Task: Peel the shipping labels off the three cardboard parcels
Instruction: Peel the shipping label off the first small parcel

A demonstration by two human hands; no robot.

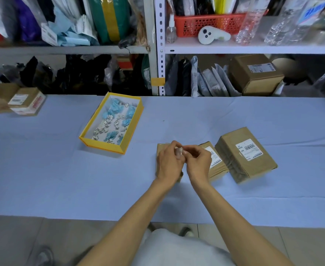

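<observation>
- Brown cardboard makes up the three parcels, which sit in a row on the pale blue tabletop (61,169), right of centre.
- The left parcel (160,150) lies mostly hidden under both hands, and no label shows on the part that can be seen.
- The middle parcel (217,169) touches it at 3 o'clock, and its white shipping label (214,157) is half covered by the right hand.
- The right parcel (253,166) is the largest. It lies just beside the middle one at 3 o'clock, turned at an angle, with a barcoded label (249,149) flat on its top face.
- The left hand (170,162) and right hand (198,164) meet above the left parcel. Their fingers are curled and pinch a small whitish crumpled scrap (179,151) between the fingertips. It is too blurred to read.
- A yellow-walled open box (84,140) sits at 10 o'clock from the hands, well apart. It holds many crumpled printed scraps (105,129) and blue wads (111,135).
- Two more cardboard boxes (26,101) rest at the tabletop's far left edge, at 9 to 10 o'clock.
- At 12 o'clock, metal shelving (158,54) carries mailer bags, bottles, a red basket and another labelled parcel (255,77).
</observation>
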